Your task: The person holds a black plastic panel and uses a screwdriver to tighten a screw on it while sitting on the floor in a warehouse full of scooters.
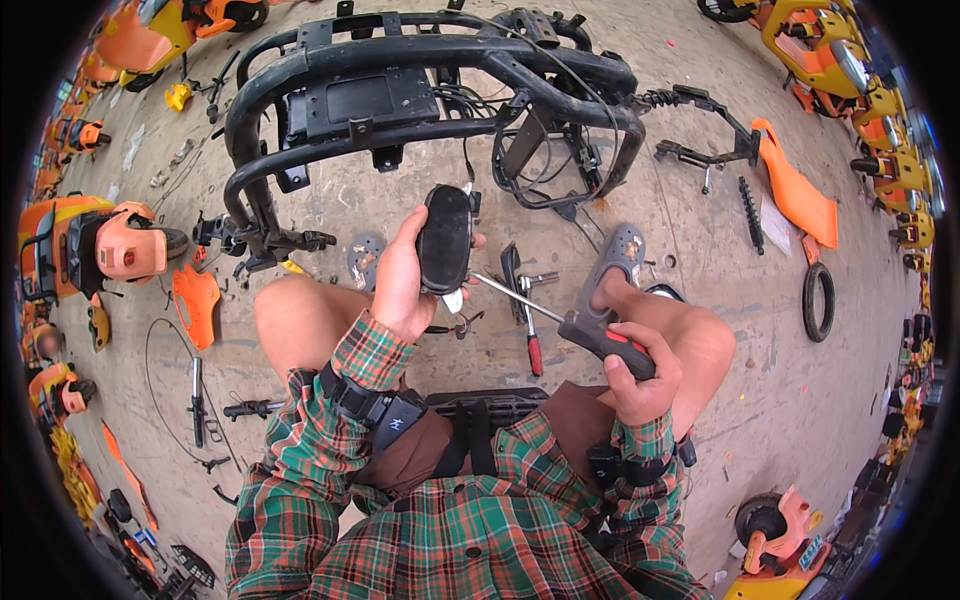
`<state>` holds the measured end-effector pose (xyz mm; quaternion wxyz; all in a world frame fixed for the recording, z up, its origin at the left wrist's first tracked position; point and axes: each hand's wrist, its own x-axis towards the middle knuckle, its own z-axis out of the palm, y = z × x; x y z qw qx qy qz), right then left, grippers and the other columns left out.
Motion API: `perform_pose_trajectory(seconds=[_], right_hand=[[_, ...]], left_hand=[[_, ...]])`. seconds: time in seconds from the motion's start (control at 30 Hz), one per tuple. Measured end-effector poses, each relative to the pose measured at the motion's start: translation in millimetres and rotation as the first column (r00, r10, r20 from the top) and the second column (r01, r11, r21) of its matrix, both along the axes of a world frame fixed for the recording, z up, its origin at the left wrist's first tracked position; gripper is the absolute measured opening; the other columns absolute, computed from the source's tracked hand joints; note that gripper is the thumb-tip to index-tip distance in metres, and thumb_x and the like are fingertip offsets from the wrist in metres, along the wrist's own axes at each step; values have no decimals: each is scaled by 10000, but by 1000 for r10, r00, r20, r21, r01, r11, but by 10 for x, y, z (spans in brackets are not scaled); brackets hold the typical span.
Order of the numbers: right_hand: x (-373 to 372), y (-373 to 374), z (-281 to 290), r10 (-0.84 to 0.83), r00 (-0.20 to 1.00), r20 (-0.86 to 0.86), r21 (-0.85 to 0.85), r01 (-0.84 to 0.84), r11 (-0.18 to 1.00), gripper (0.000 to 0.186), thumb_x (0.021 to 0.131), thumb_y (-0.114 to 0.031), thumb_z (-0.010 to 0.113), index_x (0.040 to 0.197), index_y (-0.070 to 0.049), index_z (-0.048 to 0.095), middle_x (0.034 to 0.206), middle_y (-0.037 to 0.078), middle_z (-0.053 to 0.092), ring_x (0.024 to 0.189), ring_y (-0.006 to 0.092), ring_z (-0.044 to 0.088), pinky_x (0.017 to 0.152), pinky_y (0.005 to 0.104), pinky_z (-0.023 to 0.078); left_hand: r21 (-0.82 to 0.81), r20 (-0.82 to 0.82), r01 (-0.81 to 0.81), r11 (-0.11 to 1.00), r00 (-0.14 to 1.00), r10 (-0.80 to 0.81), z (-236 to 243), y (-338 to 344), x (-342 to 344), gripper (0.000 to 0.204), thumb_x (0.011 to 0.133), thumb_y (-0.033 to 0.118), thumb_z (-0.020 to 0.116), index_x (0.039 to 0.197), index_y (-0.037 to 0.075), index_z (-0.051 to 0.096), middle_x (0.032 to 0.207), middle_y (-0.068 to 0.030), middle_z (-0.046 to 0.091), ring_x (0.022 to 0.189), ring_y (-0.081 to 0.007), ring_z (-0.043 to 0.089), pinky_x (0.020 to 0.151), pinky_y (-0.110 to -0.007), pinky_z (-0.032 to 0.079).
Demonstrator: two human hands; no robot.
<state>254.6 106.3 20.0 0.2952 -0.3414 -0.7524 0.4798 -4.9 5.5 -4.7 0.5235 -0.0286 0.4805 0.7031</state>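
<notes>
My left hand [402, 275] is closed round a black oval part with a glossy face [446, 240], which looks like a scooter's display unit. It is held upright above the floor, and a small white tab shows at its lower end. In my right hand [645, 385] is a screwdriver [607, 343] with a black and red handle. Its metal shaft points up and left, the tip close to the lower right edge of the oval part; I cannot tell whether they touch. Just ahead stands a black tubular scooter frame [400, 125] with loose cables.
Between my feet lie a red-handled tool [534, 350] and a metal socket piece [540, 278]. To the right are an orange body panel [795, 190], a shock absorber [751, 215] and a small tyre [818, 303]. Orange and yellow scooters [90, 250] line both sides.
</notes>
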Motion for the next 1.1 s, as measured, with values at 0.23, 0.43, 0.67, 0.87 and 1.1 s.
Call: perform_pose_trajectory(seconds=[0.23, 0.43, 0.67, 0.87, 1.1], right_hand=[[-9, 2, -14, 0, 1000, -21, 48, 1, 999, 299, 738, -115, 673, 1000, 25, 645, 807, 99, 692, 686, 122, 635, 651, 236, 495], [-11, -1, -11, 0, 1000, -14, 14, 0, 1000, 304, 740, -123, 673, 1000, 30, 645, 803, 97, 689, 694, 123, 635, 658, 238, 495], [-2, 2, -12, -2, 1000, -17, -28, 1, 1000, 308, 743, -125, 677, 1003, 36, 643, 817, 100, 686, 711, 120, 633, 667, 238, 493], [-13, -6, -9, 1, 1000, -5, -36, -1, 999, 305, 742, -115, 680, 1005, 34, 644, 816, 98, 685, 710, 120, 632, 668, 237, 493], [-10, -7, -22, -6, 1000, -27, -30, 5, 1000, 311, 740, -116, 680, 1011, 33, 645, 812, 97, 685, 704, 118, 630, 665, 236, 493]], left_hand=[[12, -12, -10, 1000, 1000, 10, -13, 3, 3, 473, 985, 422, 325, 1198, 59, 540, 973, -145, 667, 538, -175, 575, 419, -293, 498], [7, -12, -13, 1000, 1000, 13, 18, -8, 3, 476, 986, 423, 325, 1206, 55, 533, 979, -150, 666, 575, -186, 599, 421, -295, 505], [26, -15, -3, 1000, 1000, 3, -24, -2, 1, 473, 987, 422, 325, 1212, 58, 529, 985, -150, 666, 595, -191, 610, 428, -294, 507], [25, -13, -12, 1000, 1000, 12, 2, -16, -4, 469, 987, 420, 326, 1215, 64, 529, 991, -147, 665, 613, -194, 617, 431, -296, 500], [17, -16, -11, 1000, 1000, 12, 4, -4, 4, 461, 986, 420, 328, 1208, 72, 533, 986, -138, 668, 603, -174, 596, 433, -295, 498]])
